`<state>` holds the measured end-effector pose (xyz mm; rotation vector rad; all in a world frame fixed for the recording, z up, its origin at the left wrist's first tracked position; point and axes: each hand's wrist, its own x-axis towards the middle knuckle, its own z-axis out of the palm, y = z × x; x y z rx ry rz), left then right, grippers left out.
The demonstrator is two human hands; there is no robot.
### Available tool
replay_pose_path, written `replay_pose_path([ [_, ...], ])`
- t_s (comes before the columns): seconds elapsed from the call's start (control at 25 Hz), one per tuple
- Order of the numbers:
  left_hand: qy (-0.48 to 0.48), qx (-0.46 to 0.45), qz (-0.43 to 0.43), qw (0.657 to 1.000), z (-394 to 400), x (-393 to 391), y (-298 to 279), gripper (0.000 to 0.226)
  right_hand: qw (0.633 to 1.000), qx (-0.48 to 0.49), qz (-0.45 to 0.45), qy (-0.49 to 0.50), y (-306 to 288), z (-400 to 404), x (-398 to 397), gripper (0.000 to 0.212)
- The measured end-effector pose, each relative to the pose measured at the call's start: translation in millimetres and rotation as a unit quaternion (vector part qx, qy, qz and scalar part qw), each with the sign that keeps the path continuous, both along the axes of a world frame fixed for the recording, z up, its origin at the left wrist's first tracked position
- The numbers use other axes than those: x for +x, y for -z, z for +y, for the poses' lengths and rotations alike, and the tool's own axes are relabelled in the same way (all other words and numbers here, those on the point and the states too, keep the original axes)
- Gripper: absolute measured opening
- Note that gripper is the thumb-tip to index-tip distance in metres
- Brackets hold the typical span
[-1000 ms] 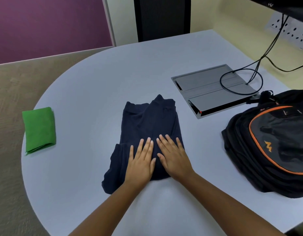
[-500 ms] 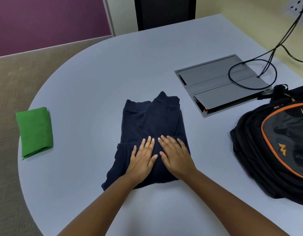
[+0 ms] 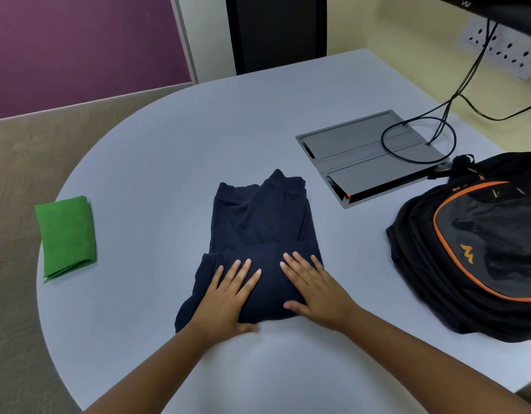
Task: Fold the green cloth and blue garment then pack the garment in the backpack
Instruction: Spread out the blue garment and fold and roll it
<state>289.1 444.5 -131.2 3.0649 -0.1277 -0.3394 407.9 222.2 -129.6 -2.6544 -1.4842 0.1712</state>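
**Desk:** Two hands on one garment: what am I looking at?

**Photographer:** Both palms lie flat, fingers straight and spread, grasping nothing. The left hand [image 3: 228, 297] and right hand [image 3: 315, 289] press the near end of the blue garment [image 3: 258, 234], which lies partly folded mid-table [image 3: 168, 144]. The green cloth [image 3: 67, 236] sits already folded near the table's left edge, well apart. The backpack [image 3: 479, 249] lies on its side to the right, near the garment but not touching it.

**Desk:** And the risk from here?

**Photographer:** My reading: the fold is uneven. A loose flap sticks out at the near left corner, beside the left hand, and the far end is bunched. Lift it as it lies and the layers could slide open, so it would need refolding.

**Desk:** Anything else?

**Photographer:** The backpack's opening isn't visible from here; I can't tell whether it is zipped. If it's closed, one hand must leave the bundle to open it, and a soft stack carried one-handed tends to sag. Black cables [image 3: 419, 138] loop over the grey floor-box panel [image 3: 369, 156] just behind the bag, a possible snag if the bag is dragged.
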Motion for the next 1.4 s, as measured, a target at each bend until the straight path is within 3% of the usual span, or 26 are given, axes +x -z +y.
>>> replay_pose_path([
  [0.12,-0.037,0.006,0.024,0.999,11,-13,-1,0.124,0.999,-0.043,-0.004,0.012,-5,-6,-4,0.089],
  [0.24,-0.079,0.007,0.017,0.997,17,-26,-1,0.118,0.996,-0.082,-0.002,0.021,-11,-10,-10,0.104],
  [0.4,-0.093,0.004,0.018,0.995,20,-31,1,0.118,0.991,-0.087,0.061,0.077,-10,-4,-20,0.14],
  [0.48,-0.093,-0.001,0.027,0.995,20,-28,0,0.123,0.989,-0.073,0.064,0.107,-9,2,-25,0.147],
  [0.76,-0.049,0.016,0.006,0.999,12,-32,1,0.139,0.989,-0.108,-0.043,0.088,-10,30,-43,0.124],
  [0.92,-0.079,0.002,0.051,0.996,12,-23,-1,0.151,0.989,-0.115,-0.03,0.088,-11,37,-37,0.124],
  [1.2,-0.058,0.012,0.054,0.997,5,-15,-9,0.155,0.99,-0.118,-0.008,0.073,-22,38,-26,0.121],
  [1.32,-0.061,0.047,0.067,0.995,9,-11,-23,0.116,0.99,-0.126,0.042,0.055,-38,41,-20,0.1],
  [1.4,-0.054,-0.001,0.107,0.993,19,-4,-39,0.096,0.986,-0.133,0.08,0.059,-55,47,-14,0.094],
])
